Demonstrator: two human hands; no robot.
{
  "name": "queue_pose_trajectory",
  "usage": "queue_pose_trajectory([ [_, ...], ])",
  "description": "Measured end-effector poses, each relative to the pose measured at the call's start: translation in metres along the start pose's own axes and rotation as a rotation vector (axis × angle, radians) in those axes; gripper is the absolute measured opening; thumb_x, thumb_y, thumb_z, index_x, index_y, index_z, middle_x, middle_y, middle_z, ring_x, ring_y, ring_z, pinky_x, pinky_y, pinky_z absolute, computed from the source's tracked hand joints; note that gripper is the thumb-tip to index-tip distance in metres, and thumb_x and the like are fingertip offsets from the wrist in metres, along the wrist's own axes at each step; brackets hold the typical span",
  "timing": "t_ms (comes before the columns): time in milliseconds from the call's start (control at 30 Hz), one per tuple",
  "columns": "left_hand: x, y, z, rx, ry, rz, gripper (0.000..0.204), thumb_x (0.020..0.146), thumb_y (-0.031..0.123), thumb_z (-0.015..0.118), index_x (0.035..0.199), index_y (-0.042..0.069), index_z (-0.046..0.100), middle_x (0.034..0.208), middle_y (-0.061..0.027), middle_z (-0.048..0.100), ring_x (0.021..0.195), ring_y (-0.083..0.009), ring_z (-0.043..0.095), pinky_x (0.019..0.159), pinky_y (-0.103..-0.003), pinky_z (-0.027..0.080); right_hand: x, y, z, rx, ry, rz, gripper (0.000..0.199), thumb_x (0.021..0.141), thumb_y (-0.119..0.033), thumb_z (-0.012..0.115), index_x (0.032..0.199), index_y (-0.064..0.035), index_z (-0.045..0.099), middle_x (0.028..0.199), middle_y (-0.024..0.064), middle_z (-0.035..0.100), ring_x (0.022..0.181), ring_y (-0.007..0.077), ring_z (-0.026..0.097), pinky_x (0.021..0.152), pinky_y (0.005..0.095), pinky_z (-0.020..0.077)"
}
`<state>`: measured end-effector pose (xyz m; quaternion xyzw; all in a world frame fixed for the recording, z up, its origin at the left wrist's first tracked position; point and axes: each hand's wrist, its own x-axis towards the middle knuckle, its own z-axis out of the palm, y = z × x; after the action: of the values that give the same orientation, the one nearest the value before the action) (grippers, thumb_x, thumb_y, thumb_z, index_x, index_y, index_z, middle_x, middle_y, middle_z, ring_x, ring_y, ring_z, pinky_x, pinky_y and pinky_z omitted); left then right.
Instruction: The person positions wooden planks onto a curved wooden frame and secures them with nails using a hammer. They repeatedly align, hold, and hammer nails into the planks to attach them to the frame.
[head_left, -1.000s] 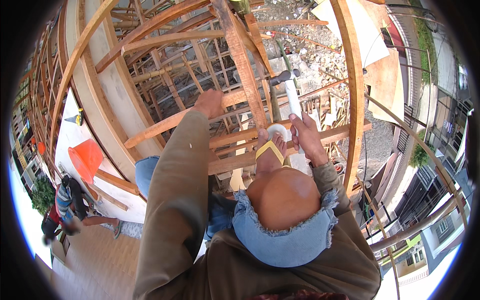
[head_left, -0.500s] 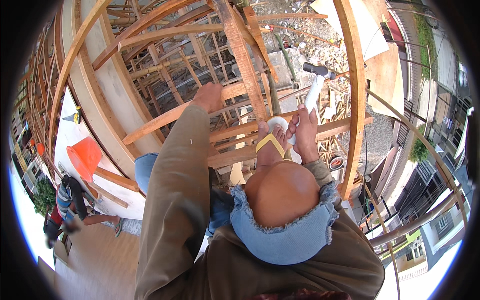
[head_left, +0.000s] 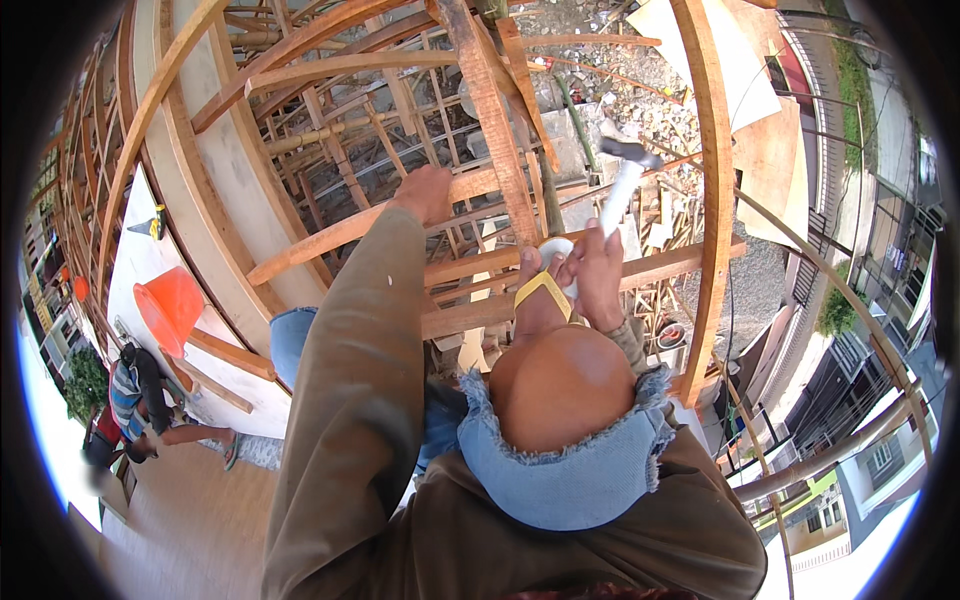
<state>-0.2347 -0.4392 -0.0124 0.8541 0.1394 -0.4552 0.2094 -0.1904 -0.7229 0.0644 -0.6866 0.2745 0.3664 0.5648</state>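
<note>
My right hand (head_left: 599, 275) grips a hammer (head_left: 622, 190) by its white handle, close beside my sandalled foot (head_left: 543, 290) with its yellow strap. The dark hammer head points up and away from me, over the rubble below. My left hand (head_left: 426, 193) is closed around a wooden beam (head_left: 335, 232) that slants up to the right. An upright timber (head_left: 495, 120) stands between the two hands, its lower end by my toes. Part of the white handle is hidden behind my fingers.
A lattice of wooden props (head_left: 400, 100) lies below on the far side. On the left, an orange bucket (head_left: 169, 309) and a hand saw (head_left: 152, 226) rest on a white panel. Another person (head_left: 140, 400) bends at the lower left. A long curved timber (head_left: 712, 200) rises at right.
My right hand has shifted slightly left and turned, and the hammer's head has tilted with it. My left hand stays on the beam.
</note>
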Motion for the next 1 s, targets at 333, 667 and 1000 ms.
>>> queue_pose_trajectory([
  [333,-0.005,-0.004,0.008,-0.012,0.060,0.008,0.036,0.082,0.006,0.067,0.117,-0.001,0.068,0.109,-0.0275,0.070,0.109,-0.0424,0.068,0.094,-0.048,0.055,0.034,-0.119,-0.080,0.463,0.542,-0.527,0.029,0.106,-0.036,0.050,0.103,-0.0077,0.043,0.071,0.0000,0.045,0.050,0.0121,0.043,0.042,0.0314,0.0425],
  [667,-0.008,-0.006,0.007,-0.042,-0.008,-0.006,0.037,0.083,0.009,0.069,0.118,-0.002,0.068,0.116,-0.0274,0.069,0.112,-0.0407,0.067,0.095,-0.048,0.055,0.022,-0.108,-0.096,0.215,0.235,-0.315,0.030,0.107,-0.034,0.050,0.113,-0.0043,0.050,0.073,-0.0008,0.045,0.054,0.0072,0.044,0.045,0.0258,0.0410],
  [1000,-0.007,-0.015,-0.002,-0.040,0.056,-0.024,0.032,0.084,0.006,0.067,0.115,-0.001,0.069,0.111,-0.0260,0.071,0.108,-0.0412,0.068,0.094,-0.048,0.056,0.012,-0.045,-0.045,-0.133,-0.193,0.153,0.026,0.106,-0.031,0.055,0.106,-0.0055,0.054,0.072,-0.0005,0.048,0.051,0.0090,0.047,0.041,0.0264,0.0373],
])
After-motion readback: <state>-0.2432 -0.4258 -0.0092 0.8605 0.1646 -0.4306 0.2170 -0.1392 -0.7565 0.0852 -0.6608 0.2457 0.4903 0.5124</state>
